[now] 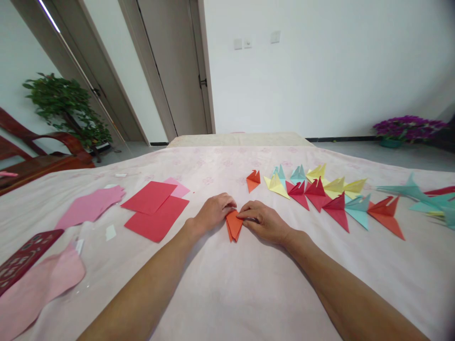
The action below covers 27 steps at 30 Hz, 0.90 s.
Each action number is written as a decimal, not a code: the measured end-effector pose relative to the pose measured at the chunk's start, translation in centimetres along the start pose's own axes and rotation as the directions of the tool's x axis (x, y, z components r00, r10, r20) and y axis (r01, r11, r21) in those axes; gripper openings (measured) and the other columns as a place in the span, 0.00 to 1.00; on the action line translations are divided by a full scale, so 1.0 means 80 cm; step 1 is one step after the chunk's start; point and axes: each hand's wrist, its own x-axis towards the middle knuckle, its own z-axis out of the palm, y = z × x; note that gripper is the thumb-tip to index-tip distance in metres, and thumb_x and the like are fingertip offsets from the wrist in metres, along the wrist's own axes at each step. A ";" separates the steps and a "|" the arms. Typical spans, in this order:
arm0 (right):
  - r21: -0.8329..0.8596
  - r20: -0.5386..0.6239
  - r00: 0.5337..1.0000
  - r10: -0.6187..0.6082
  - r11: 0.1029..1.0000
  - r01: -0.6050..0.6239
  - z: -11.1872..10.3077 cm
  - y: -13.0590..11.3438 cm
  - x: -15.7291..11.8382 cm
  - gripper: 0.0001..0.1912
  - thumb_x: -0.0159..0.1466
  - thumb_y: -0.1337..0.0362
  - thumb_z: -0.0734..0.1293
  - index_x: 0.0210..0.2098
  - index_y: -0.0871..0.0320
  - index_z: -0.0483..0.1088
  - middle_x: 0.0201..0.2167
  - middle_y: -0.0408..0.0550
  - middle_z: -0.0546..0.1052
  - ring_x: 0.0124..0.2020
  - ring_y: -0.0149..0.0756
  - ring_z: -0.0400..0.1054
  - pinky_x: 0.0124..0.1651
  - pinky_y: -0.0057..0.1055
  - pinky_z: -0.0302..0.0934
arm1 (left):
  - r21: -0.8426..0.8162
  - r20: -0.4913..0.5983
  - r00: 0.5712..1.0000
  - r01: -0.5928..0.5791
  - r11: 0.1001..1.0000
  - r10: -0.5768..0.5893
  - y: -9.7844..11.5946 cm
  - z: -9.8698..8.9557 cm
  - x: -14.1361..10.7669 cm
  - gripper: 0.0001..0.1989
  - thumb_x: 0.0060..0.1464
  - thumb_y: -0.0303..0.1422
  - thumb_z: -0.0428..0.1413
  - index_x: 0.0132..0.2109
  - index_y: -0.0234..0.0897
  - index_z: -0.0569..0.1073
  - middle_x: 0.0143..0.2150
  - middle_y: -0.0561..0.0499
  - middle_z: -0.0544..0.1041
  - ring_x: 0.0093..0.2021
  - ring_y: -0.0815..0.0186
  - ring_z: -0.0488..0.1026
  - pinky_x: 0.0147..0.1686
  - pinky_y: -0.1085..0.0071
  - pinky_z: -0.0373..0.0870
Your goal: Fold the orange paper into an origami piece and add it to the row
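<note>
A folded piece of orange origami paper [234, 226] lies on the cloth in front of me, its narrow points toward me. My left hand [216, 211] grips its upper left edge, fingers curled. On the other side my right hand [263, 219] pinches the upper right edge between thumb and fingers. Both hands hide parts of the paper's top. Beyond my right hand stands a small orange paper crane [253, 180]. Further right are several folded cranes, among them a yellow crane [276, 185], a red crane [315, 192] and an orange crane [385, 214].
Red paper squares [156, 219] lie left of my hands, overlapping a pink sheet [177, 186]. Further left are a stack of pink paper [90, 206], a dark red phone-like case [26, 258] and a pink cloth-like piece [46, 289]. A patterned tablecloth [227, 303] covers the table.
</note>
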 end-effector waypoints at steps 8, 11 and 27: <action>-0.007 0.062 0.997 0.051 0.999 -0.051 -0.004 -0.002 0.003 0.15 0.65 0.64 0.66 0.50 0.48 0.76 0.44 0.48 0.75 0.46 0.39 0.68 0.49 0.35 0.63 | -0.005 0.288 0.946 -0.151 0.988 0.146 -0.001 -0.038 -0.025 0.14 0.57 0.33 0.58 0.51 0.43 0.77 0.52 0.49 0.78 0.50 0.62 0.74 0.50 0.70 0.67; -0.023 0.084 0.993 0.077 0.997 -0.076 -0.006 -0.004 0.004 0.14 0.66 0.63 0.64 0.50 0.49 0.76 0.45 0.48 0.75 0.47 0.38 0.68 0.49 0.34 0.63 | -0.023 0.197 0.970 -0.138 0.990 0.140 -0.006 -0.027 -0.031 0.13 0.59 0.36 0.57 0.50 0.40 0.78 0.51 0.48 0.79 0.50 0.63 0.75 0.52 0.70 0.68; 0.145 0.056 0.977 0.207 0.966 -0.213 -0.007 -0.009 0.014 0.13 0.65 0.66 0.62 0.43 0.53 0.78 0.39 0.46 0.77 0.42 0.36 0.71 0.47 0.31 0.63 | -0.060 0.084 0.991 -0.097 0.993 0.102 -0.012 -0.013 -0.031 0.11 0.63 0.33 0.52 0.46 0.42 0.79 0.48 0.52 0.80 0.48 0.65 0.75 0.52 0.69 0.68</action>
